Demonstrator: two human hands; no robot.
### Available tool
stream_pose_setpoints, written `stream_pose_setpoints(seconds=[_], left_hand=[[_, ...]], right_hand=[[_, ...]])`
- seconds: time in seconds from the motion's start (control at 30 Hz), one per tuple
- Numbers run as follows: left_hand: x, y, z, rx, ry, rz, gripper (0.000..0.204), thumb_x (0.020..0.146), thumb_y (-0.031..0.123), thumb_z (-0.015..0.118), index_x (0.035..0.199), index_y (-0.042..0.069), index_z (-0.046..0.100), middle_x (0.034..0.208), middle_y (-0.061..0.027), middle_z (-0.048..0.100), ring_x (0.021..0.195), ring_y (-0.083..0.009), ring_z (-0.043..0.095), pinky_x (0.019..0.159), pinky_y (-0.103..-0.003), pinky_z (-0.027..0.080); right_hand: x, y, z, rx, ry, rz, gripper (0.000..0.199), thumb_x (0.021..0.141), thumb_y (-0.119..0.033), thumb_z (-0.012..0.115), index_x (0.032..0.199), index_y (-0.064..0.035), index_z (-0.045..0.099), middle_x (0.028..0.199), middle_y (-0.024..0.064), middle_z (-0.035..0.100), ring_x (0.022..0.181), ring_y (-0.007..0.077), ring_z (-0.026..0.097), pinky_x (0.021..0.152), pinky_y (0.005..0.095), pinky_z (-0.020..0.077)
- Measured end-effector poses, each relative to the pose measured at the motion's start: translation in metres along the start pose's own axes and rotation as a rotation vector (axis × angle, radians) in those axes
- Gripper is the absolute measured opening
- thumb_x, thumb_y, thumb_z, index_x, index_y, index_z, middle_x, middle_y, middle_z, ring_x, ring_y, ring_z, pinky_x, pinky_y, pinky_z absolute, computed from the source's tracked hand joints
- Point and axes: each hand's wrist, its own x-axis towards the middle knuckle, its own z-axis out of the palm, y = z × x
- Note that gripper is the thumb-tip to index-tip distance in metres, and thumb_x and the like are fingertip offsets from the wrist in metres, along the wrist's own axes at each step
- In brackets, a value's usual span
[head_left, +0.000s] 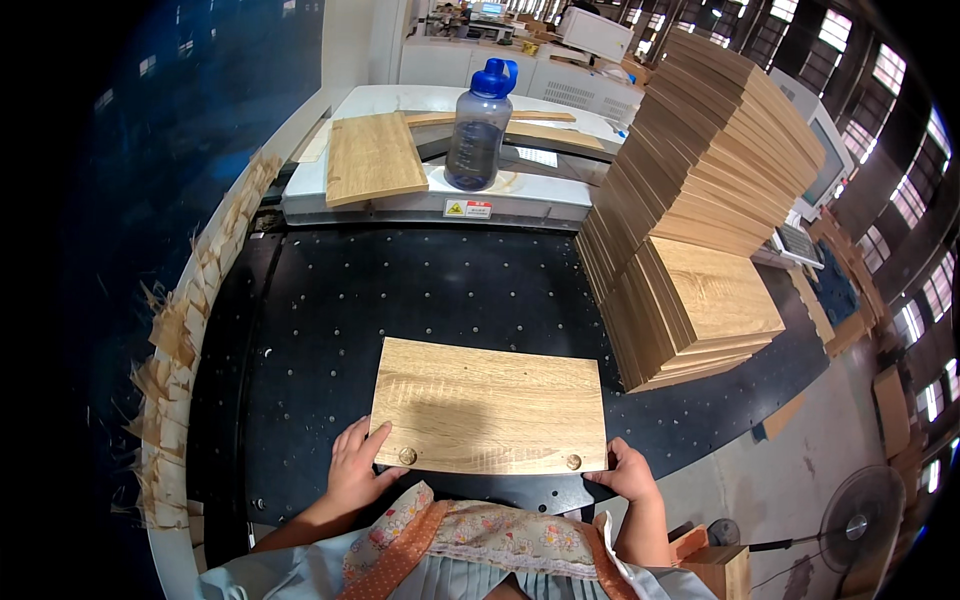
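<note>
A rectangular wood-grain board (490, 405) lies before me over the black table, its face up. Two round recesses sit near its close edge, with a few tiny holes farther up. Holding the board's left end near the close corner is my left hand (355, 465), its thumb by the close edge. At the opposite close corner my right hand (628, 472) grips the right end, fingers along the side. Part of the fingers of both hands is hidden by the board's edges.
A tall stack of boards (680, 180) rises at the right, with a lower stack (715, 290) in front. Beyond the black perforated table (480, 285), a white machine ledge (545, 205) carries a blue-capped bottle (477, 140) and a loose board (375, 160). A fan (857, 527) stands lower right.
</note>
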Motion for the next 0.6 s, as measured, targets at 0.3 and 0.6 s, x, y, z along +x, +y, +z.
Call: stream_pose_setpoints(seconds=[0.3, 0.6], left_hand=[[-0.002, 0.000, 0.000, 0.002, -0.011, -0.004, 0.073, 0.064, 0.028, 0.079, 0.127, 0.010, 0.049, 0.127, -0.0185, 0.045, 0.119, -0.0366, 0.042, 0.100, -0.046, 0.032], [-0.001, 0.000, -0.001, 0.000, -0.012, -0.011, 0.071, 0.064, 0.028, 0.079, 0.127, 0.010, 0.050, 0.127, -0.0179, 0.044, 0.120, -0.0362, 0.041, 0.100, -0.045, 0.032]], right_hand=[[-0.002, -0.005, -0.001, -0.010, -0.004, 0.017, 0.042, 0.058, -0.016, 0.085, 0.084, -0.0025, 0.055, 0.073, 0.0090, 0.064, 0.066, 0.0195, 0.061, 0.062, 0.0298, 0.0482], [0.000, 0.000, 0.000, -0.010, 0.002, 0.018, 0.043, 0.058, -0.017, 0.086, 0.084, -0.0018, 0.056, 0.075, 0.0110, 0.065, 0.067, 0.0211, 0.062, 0.063, 0.0304, 0.0487]])
